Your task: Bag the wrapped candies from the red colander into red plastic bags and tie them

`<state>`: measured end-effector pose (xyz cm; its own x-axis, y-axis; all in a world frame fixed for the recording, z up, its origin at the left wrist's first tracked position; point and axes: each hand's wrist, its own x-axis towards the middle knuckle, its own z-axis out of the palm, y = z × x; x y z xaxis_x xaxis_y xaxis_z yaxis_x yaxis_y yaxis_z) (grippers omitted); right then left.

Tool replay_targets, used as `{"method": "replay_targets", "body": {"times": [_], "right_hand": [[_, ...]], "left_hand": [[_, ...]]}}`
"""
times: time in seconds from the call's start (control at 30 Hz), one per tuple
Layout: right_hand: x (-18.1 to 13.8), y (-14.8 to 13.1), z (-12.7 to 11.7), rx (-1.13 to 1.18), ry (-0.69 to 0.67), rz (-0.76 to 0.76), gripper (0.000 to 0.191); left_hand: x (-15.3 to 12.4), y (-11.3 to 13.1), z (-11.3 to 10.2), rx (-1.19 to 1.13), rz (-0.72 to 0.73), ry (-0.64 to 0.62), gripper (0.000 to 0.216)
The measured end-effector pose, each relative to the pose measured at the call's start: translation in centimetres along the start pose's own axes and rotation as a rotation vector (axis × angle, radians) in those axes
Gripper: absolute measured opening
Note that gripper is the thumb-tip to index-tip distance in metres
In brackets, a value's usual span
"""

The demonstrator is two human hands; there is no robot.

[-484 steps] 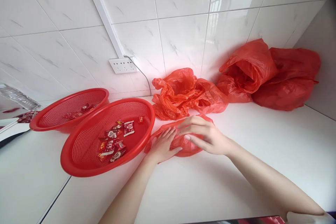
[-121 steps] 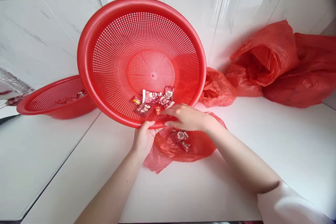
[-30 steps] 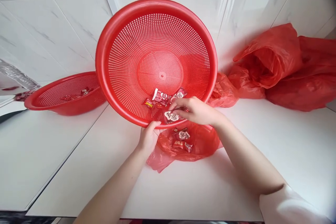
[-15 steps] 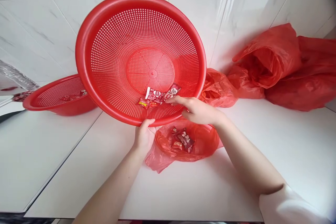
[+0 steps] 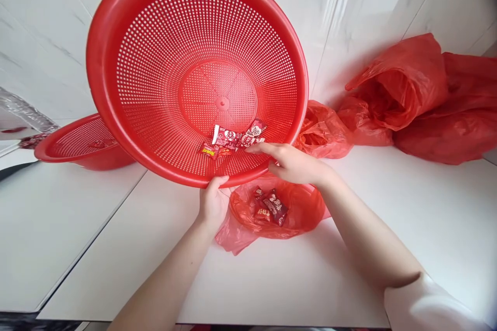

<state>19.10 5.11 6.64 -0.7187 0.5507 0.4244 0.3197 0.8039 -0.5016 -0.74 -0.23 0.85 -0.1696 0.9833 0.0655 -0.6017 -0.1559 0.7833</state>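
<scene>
A large red plastic basket [image 5: 194,26] with a mesh wall is tilted toward me above the white table. My left hand [image 5: 214,200] grips its near rim, thumb on top and the other fingers hidden underneath. My right hand [image 5: 289,162] reaches over the rim, index finger stretched toward several small wrapped snack packets [image 5: 227,137] lying low in the basket. Its thumb is apart from that finger, and I see nothing between them. Below the rim, an opened red plastic bag [image 5: 298,217] lies on the table with several snack packets [image 5: 275,207] in it.
Another red basket [image 5: 73,152] stands at the left, partly behind the raised one. Several red plastic bags [image 5: 411,80] sit along the tiled wall [image 5: 373,5] at the right. A seam runs across the white table [image 5: 89,238] at the left.
The far rim of the large basket has come up and to the left, and the basket looks larger. Packets inside have shifted slightly left. Both hands stay nearly in place.
</scene>
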Motion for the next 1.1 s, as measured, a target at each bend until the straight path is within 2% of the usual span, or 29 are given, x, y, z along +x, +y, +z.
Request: {"method": "replay_targets", "body": {"times": [0.13,0.33,0.5,0.57,0.63,0.7,0.77,0.83,0.93,1.1], "right_hand": [[0.1,0.0,0.0,0.002,-0.015,-0.025,0.069],[0.1,-0.2,-0.3,-0.021,-0.063,0.022,0.042],[0.1,-0.3,-0.5,0.012,-0.045,0.007,0.041],[0.1,-0.6,-0.4,0.123,-0.020,-0.025,0.037],[0.2,-0.9,-0.3,0.379,0.059,-0.056,0.024],[0.4,-1.2,-0.2,0.735,0.256,-0.033,0.009],[0.7,-1.2,-0.1,1.052,0.483,0.089,0.006],[0.9,-0.9,-0.1,1.236,0.594,0.285,0.012],[1.2,0.1,-0.1,1.314,0.624,0.494,0.018],[1.4,1.0,0.2,1.227,0.712,0.461,0.024]], "left_hand": [[0.0,-0.1,-0.2,-0.014,-0.004,-0.009,0.042],[-0.1,0.1,0.0,-0.020,-0.010,-0.030,0.035],[-0.2,0.3,0.2,0.004,-0.009,-0.030,0.028],[-0.2,0.3,0.2,0.019,-0.030,-0.014,0.022],[-0.2,0.3,0.2,0.018,-0.054,-0.001,0.017],[-0.3,0.4,0.2,0.002,-0.056,0.001,0.018],[-0.3,0.3,0.2,-0.013,-0.042,-0.008,0.024],[-0.4,0.3,0.3,-0.013,-0.036,-0.013,0.027],[-0.4,0.2,0.2,0.004,-0.029,-0.006,0.028],[-0.3,0.1,-0.1,0.011,-0.046,-0.026,0.027]]}}
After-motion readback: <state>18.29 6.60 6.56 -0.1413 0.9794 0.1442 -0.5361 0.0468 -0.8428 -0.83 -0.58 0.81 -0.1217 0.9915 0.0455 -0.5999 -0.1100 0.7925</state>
